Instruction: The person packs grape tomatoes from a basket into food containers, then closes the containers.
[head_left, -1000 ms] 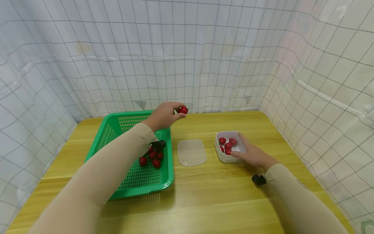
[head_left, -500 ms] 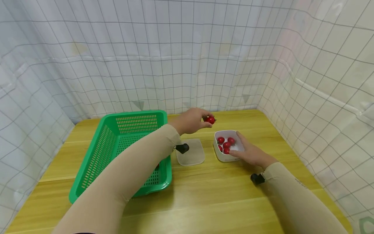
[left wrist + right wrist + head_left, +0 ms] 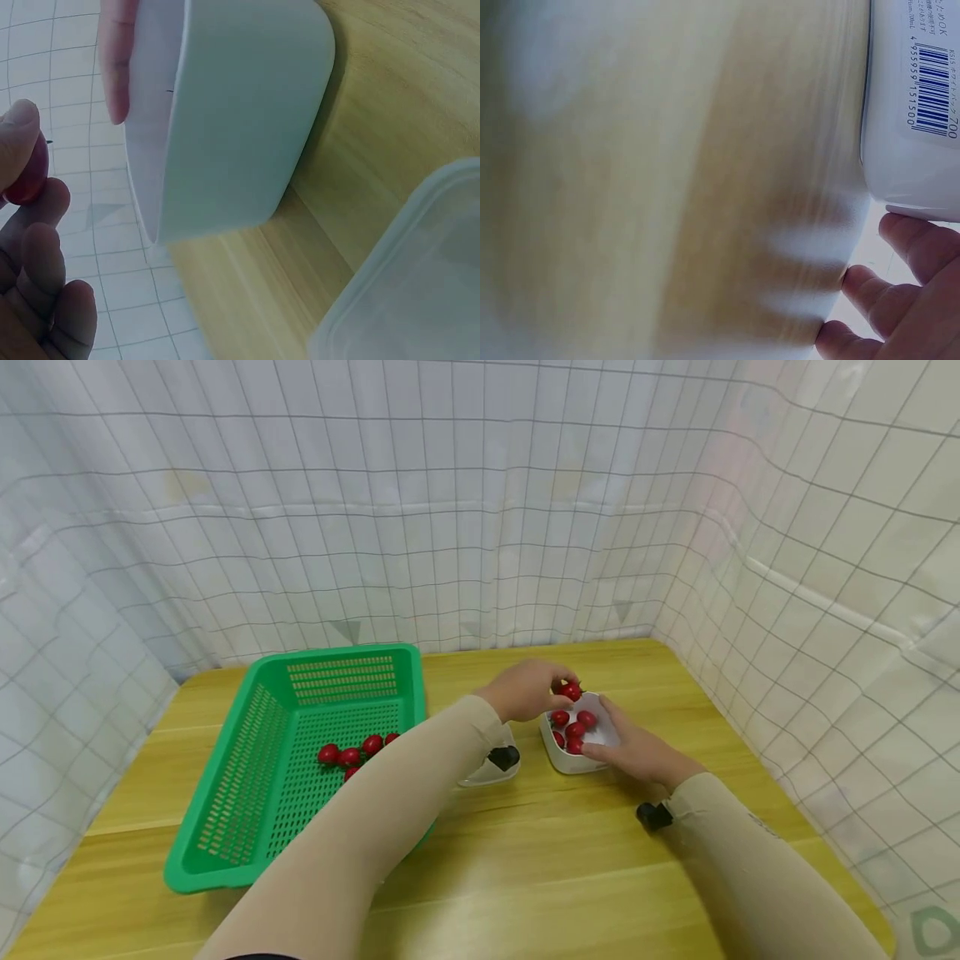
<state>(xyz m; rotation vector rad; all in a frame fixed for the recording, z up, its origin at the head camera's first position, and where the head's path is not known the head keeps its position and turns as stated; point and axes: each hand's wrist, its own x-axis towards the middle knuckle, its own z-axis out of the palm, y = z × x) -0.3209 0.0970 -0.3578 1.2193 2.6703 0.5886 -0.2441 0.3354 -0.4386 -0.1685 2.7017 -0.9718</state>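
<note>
My left hand (image 3: pixel 525 691) pinches a small red cherry tomato (image 3: pixel 572 692) between thumb and fingers, close over the back-left rim of a white plastic container (image 3: pixel 576 765). In the left wrist view the pinched tomato (image 3: pixel 31 174) shows beside the container's open top. Several more cherry tomatoes (image 3: pixel 576 730) lie inside. My right hand (image 3: pixel 647 755) holds the container at its right side, the thumb over the front rim and the fingers along the far side. Seen from the right wrist, fingertips (image 3: pixel 904 229) reach past the container's corner, and a barcode label (image 3: pixel 934 90) marks its wall.
On the left stands a green slotted basket (image 3: pixel 187 827) with several cherry tomatoes (image 3: pixel 349 757), partly hidden by the left sleeve. Between basket and container lies a translucent lid (image 3: pixel 480 777), mostly under the left wrist. Gridded white curtains (image 3: pixel 465 527) surround the wooden table (image 3: pixel 555 877).
My left hand has carried the tomato rightward from beside the basket to the container's rim. The tomatoes in the basket have come into view farther left. My right hand keeps its hold.
</note>
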